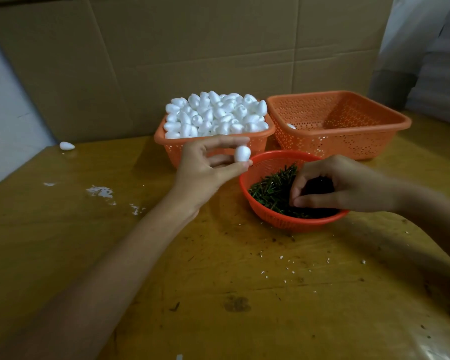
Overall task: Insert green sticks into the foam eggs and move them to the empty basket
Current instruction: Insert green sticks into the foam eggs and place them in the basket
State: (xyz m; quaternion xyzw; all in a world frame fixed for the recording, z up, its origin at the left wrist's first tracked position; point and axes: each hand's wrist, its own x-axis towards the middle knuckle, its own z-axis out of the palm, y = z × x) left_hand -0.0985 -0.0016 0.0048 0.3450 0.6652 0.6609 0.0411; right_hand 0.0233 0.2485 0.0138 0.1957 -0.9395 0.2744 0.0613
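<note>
My left hand (pixel 205 165) pinches a white foam egg (pixel 242 153) between thumb and fingers, in front of an orange basket (pixel 172 146) heaped with foam eggs (pixel 216 115). My right hand (pixel 340 184) reaches into a round red bowl (pixel 291 222) of green sticks (pixel 270 190), with thumb and fingertips pressed together down among them. Whether a stick sits between the fingers cannot be made out. At the back right stands a second orange basket (pixel 348 149) with one foam egg (pixel 291 126) lying at its left inner wall.
A loose foam egg (pixel 67 146) lies at the table's far left edge. White foam crumbs (pixel 102 192) and dark stick bits (pixel 278 240) dot the wooden table (pixel 63 242). A cardboard sheet (pixel 166 48) stands behind the baskets.
</note>
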